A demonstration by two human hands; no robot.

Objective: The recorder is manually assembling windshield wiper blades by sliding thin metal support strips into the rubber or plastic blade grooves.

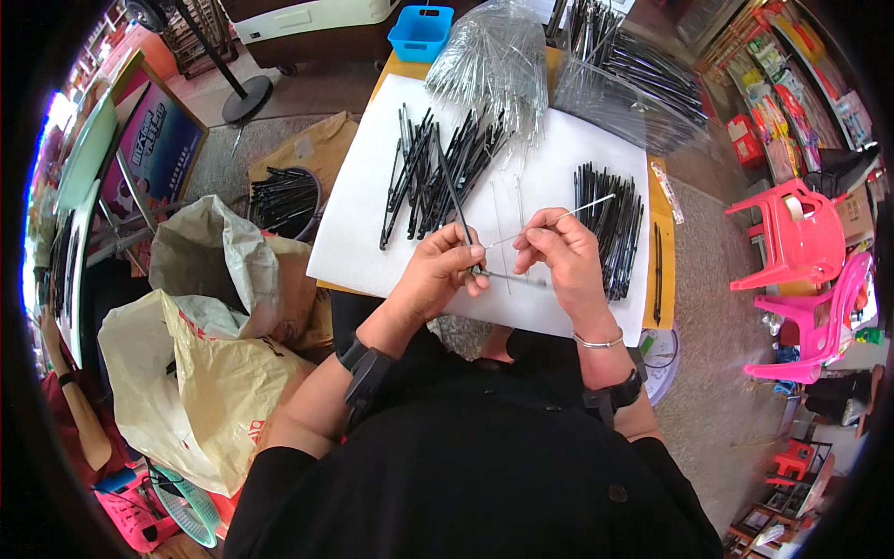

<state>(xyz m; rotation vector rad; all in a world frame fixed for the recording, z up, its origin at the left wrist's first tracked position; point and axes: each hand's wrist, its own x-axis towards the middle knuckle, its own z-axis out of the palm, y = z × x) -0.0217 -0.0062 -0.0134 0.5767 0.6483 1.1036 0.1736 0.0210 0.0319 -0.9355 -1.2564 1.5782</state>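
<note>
My left hand [442, 268] is closed around a slim black rod [450, 182], which slants up and away over the white work sheet [358, 200]. Between finger and thumb of my right hand [566, 256] is a thin metal wire rod [587, 207]; its near end reaches across to the fingertips of the left hand. Beyond the left hand lies a loose heap of black rods [410, 182]. To the right of my right hand, more black rods [610, 228] lie in a neater row. A few loose thin wires [497, 210] rest on the sheet between them.
At the table's far side are a clear bag of thin wires [489, 61], a bag of black rods [643, 93] and a blue basket [421, 35]. Open sacks [186, 373] and a bin of black rods [287, 200] stand left. Pink stools [792, 233] stand right.
</note>
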